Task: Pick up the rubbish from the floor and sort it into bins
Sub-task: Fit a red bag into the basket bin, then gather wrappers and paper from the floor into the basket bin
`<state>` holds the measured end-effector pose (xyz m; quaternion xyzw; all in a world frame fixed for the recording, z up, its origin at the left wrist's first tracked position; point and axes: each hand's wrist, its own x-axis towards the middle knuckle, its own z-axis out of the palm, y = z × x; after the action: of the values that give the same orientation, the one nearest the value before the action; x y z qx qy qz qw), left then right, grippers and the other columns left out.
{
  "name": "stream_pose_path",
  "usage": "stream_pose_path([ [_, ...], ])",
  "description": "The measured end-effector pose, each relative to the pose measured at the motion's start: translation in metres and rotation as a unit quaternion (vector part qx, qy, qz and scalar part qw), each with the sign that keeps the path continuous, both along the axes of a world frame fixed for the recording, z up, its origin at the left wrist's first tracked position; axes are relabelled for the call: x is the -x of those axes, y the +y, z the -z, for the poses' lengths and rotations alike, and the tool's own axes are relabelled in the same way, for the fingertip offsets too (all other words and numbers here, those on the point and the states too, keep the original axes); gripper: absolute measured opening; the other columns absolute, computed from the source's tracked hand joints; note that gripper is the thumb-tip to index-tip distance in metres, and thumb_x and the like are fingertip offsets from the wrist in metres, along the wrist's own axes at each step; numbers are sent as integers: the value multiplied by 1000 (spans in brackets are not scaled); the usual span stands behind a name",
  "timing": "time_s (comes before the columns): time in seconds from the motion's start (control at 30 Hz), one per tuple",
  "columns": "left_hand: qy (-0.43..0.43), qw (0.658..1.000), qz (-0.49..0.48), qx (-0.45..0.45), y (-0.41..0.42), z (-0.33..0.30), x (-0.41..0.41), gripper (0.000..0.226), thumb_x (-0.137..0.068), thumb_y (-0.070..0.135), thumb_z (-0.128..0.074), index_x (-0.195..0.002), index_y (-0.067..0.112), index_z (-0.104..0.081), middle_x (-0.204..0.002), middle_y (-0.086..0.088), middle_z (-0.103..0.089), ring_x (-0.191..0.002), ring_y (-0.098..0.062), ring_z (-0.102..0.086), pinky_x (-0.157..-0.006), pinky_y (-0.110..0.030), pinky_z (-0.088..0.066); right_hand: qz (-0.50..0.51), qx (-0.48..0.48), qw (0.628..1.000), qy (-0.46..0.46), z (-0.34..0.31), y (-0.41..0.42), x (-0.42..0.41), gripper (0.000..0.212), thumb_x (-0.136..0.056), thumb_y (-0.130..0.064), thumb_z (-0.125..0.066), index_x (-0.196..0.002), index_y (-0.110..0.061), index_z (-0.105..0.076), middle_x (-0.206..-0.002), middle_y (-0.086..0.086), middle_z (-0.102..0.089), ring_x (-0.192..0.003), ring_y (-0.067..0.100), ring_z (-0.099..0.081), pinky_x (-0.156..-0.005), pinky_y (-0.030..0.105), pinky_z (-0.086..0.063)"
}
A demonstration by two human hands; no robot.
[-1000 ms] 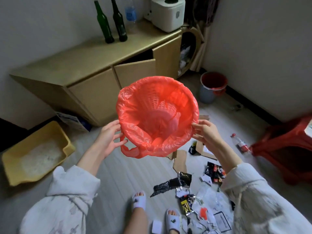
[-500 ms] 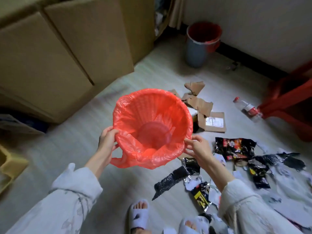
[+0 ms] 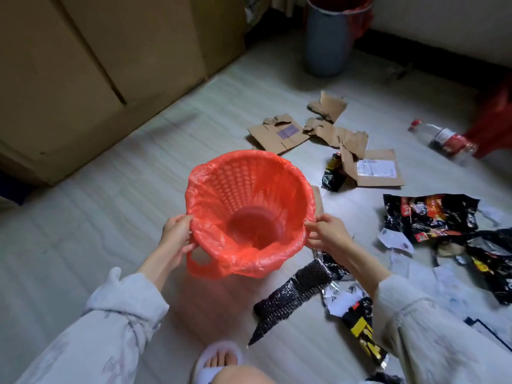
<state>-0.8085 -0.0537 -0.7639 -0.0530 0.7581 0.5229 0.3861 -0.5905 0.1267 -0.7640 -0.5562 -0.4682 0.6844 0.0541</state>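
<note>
I've brought the red bin [image 3: 250,209] down from chest height toward the floor [image 3: 110,217] at mid-frame, so I judge it's about to be set beside the rubbish and sorting can start. My left hand [image 3: 177,239] grips the bag-lined rim on its left side, and my right hand [image 3: 325,235] pinches the rim on the right, while wrappers [image 3: 432,217] and cardboard [image 3: 371,167] lie unpicked at right.

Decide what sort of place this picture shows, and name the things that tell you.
Probably a room in a home: tan wooden cabinet doors along a pale plank floor, a grey plastic bin with a red liner by the wall, and a white slipper on the person's foot.
</note>
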Motion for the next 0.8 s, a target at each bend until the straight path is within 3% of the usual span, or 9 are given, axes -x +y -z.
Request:
stream_pose_path([
  [0.1, -7, 999, 40, 9, -3, -13, -4, 11, -92, 22, -47, -89, 19, -57, -84, -3, -59, -74, -16, -56, -65, -28, -47, -10, -13, 1000, 3, -11, -10, -9, 13, -94, -1, -49, -107, 2, -50, -82, 15, -62, -64, 22, -60, -49, 25, -56],
  [0.23, 67, 996, 60, 13, -10, -43, -15, 13, -96, 22, -42, -107, 18, -49, -94, -4, -50, -96, -21, -48, -85, -37, -44, -16, -81, 996, -22, -42, -24, -30, 28, -96, -13, -50, -121, 1, -49, -100, 15, -56, -84, 26, -58, -69, 33, -55],
  [0.33, 125, 987, 97, -39, -12, -70, -33, 24, -96, 20, -42, -117, 12, -53, -95, -3, -52, -88, -18, -50, -73, -29, -45, -21, -120, 992, -29, -78, -41, -52, 31, -97, -16, -47, -124, 0, -49, -110, 17, -56, -86, 26, -58, -71, 33, -54],
  [0.47, 113, 966, 206, -107, -6, -108, -74, 22, -98, 15, -38, -113, 17, -54, -86, 1, -57, -75, -13, -54, -66, -27, -46, -41, -180, 982, -44, -122, -70, -80, 29, -98, -21, -45, -121, -4, -53, -110, 18, -62, -81, 23, -60, -69, 28, -51],
  [0.6, 127, 908, 377, -129, -5, -151, -129, 22, -98, 16, -40, -108, 14, -59, -97, -4, -63, -83, -15, -59, -68, -29, -50, -43, -229, 970, -72, -157, -103, -116, 29, -98, -23, -44, -117, -5, -56, -109, 15, -65, -87, 22, -63, -72, 28, -51],
  [0.7, 167, 847, 488, -127, 5, -189, -170, 22, -98, 19, -41, -110, 14, -59, -102, -5, -63, -90, -19, -60, -84, -36, -51, -20, -261, 962, -78, -181, -123, -144, 26, -97, -23, -44, -112, -7, -58, -104, 10, -66, -80, 19, -62, -70, 28, -51],
  [0.8, 218, 797, 547, -133, 15, -213, -213, 25, -98, 19, -41, -116, 13, -57, -101, -2, -60, -85, -15, -58, -73, -28, -50, 12, -281, 956, -84, -194, -139, -168, 23, -97, -21, -44, -109, -7, -58, -100, 10, -65, -74, 16, -59, -66, 26, -49],
])
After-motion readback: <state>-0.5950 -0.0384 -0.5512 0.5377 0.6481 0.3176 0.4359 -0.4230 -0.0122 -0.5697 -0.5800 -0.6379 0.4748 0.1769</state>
